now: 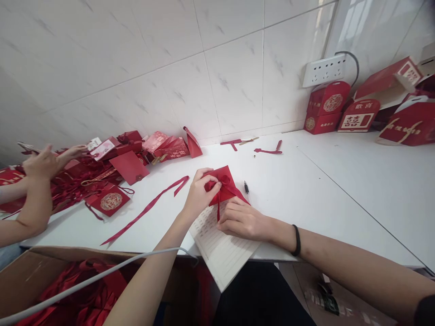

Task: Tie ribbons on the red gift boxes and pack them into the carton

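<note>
A small red box (222, 174) with a red ribbon bow on it rests over the top of a lined paper pad (224, 258). My left hand (203, 190) pinches the ribbon at the bow, on the box's left side. Below the bow, my right hand (243, 219) is closed around the hanging ribbon end (218, 210), its fingers curled over the pad. A loose red ribbon (146, 209) lies on the white table to the left. Just right of the box is a black pen (246, 186).
Red boxes and bags (129, 149) are heaped at the left, where another person's hands (42, 165) work. More red boxes (328, 106) stand at the back right below a power strip (324, 70). A white cable (102, 275) crosses a carton of red material (74, 294).
</note>
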A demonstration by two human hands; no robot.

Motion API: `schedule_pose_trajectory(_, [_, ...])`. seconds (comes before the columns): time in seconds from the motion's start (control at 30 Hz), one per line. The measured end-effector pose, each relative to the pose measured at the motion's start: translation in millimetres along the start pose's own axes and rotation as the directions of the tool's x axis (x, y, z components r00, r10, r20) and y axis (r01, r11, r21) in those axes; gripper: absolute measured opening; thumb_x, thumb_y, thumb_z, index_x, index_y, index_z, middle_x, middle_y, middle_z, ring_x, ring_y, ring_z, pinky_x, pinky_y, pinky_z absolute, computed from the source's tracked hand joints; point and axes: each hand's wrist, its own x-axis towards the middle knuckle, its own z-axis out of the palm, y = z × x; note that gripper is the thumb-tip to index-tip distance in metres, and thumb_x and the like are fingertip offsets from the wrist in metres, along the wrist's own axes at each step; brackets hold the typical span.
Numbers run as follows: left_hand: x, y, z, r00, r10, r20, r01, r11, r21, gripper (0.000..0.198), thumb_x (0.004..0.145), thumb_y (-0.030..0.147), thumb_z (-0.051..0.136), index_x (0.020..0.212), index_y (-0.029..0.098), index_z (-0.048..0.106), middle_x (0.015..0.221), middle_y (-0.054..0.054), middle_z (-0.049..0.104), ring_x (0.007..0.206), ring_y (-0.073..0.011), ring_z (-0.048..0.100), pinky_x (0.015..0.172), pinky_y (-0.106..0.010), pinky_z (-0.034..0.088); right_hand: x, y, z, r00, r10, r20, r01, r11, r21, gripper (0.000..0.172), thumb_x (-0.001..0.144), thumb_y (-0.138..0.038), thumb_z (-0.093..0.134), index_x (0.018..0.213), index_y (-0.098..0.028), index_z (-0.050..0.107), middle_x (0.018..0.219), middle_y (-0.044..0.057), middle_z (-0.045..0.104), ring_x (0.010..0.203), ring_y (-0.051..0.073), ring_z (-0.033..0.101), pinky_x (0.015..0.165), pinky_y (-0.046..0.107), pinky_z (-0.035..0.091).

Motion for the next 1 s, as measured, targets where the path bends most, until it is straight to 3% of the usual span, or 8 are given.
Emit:
schedule_pose_trajectory(0.2, [-0.8,-0.5,-0.3,1.0,0.002,0.001,-0.002,1.0,-0.001,0.006,0.078,0.017,0.058,0.073,0.02,0.061,0.109,-0.005,0.054,0.107,-0.0191,0.053,0.093,-0.036,0.044,0.4,-2.8,4.0,0.999,-0.053,-0.01,0.054,0.997,0.06,0.018,0.093,-0.013,0.047,0.077,-0.016,0.055,0.077,0.002,0.058,0.069,0.012,0.047,0.068,0.03,0.04])
schedule_pose_trajectory(0.33, [-2.0,-1.2,-0.4,1.0,0.011,0.006,-0.011,1.0,0.014,0.006,0.079,0.018,0.057,0.074,0.019,0.06,0.11,-0.006,0.053,0.108,-0.0192,0.053,0.096,-0.036,0.042,3.3,4.0,-4.0,0.993,-0.04,-0.108,0.059,0.982,0.179,0.011,0.091,-0.02,0.052,0.083,-0.015,0.057,0.08,0.004,0.059,0.073,0.014,0.05,0.068,0.03,0.044])
schedule_pose_trajectory(0.4, [-2.1,-1.8,-0.4,1.0,0.023,0.015,-0.023,0.999,0.025,0.006,0.08,0.018,0.057,0.075,0.019,0.06,0.111,-0.006,0.052,0.109,-0.0195,0.052,0.097,-0.037,0.042,4.3,13.2,-12.3,0.982,0.045,-0.184,-0.011,0.983,0.186,0.01,0.091,-0.022,0.052,0.088,-0.014,0.057,0.083,0.006,0.059,0.08,0.016,0.052,0.071,0.032,0.047])
schedule_pose_trajectory(0.5, [-2.4,-2.8,-0.9,0.998,0.053,0.024,-0.054,0.998,0.028,0.005,0.08,0.018,0.056,0.077,0.02,0.059,0.112,-0.006,0.051,0.111,-0.0197,0.05,0.098,-0.038,0.041,2.5,30.5,-21.6,0.94,0.23,-0.253,-0.223,0.973,0.055,0.015,0.089,-0.014,0.049,0.102,-0.015,0.058,0.1,0.012,0.053,0.092,0.02,0.051,0.075,0.036,0.049])
schedule_pose_trajectory(0.57, [-3.4,-3.2,-1.8,0.997,0.069,0.034,-0.07,0.997,0.02,0.005,0.081,0.018,0.056,0.078,0.02,0.058,0.113,-0.006,0.05,0.111,-0.0192,0.05,0.099,-0.038,0.04,0.1,39.3,-22.7,0.919,0.317,-0.234,-0.331,0.943,-0.025,0.022,0.088,-0.011,0.048,0.107,-0.016,0.058,0.112,0.016,0.046,0.097,0.023,0.049,0.075,0.039,0.05])
schedule_pose_trajectory(0.67, [-5.9,-3.7,-3.5,0.993,0.095,0.064,-0.096,0.995,0.006,0.002,0.079,0.017,0.057,0.079,0.02,0.058,0.115,-0.006,0.049,0.112,-0.0191,0.05,0.099,-0.038,0.04,-2.0,44.3,-18.7,0.907,0.393,-0.155,-0.404,0.913,-0.049,0.019,0.088,-0.012,0.048,0.103,-0.017,0.059,0.12,0.016,0.04,0.1,0.025,0.049,0.077,0.045,0.05])
schedule_pose_trajectory(0.83, [-9.3,-3.5,-3.4,0.991,0.122,0.057,-0.123,0.992,0.007,0.006,0.076,0.014,0.059,0.079,0.02,0.058,0.115,-0.006,0.048,0.111,-0.0196,0.051,0.097,-0.038,0.042,-2.3,40.8,-13.8,0.881,0.456,-0.13,-0.444,0.889,0.114,0.007,0.087,-0.015,0.05,0.086,-0.017,0.058,0.111,0.014,0.045,0.103,0.026,0.05,0.079,0.045,0.049])
schedule_pose_trajectory(1.0, [-11.0,-2.5,-2.1,0.987,0.156,0.044,-0.156,0.988,0.017,0.005,0.076,0.016,0.06,0.076,0.02,0.058,0.113,-0.006,0.05,0.108,-0.0195,0.052,0.095,-0.038,0.044,-3.2,39.6,-16.6,0.824,0.552,-0.127,-0.496,0.812,0.307,0.005,0.08,-0.014,0.053,0.078,-0.018,0.053,0.098,0.01,0.046,0.1,0.023,0.05,0.081,0.041,0.049])
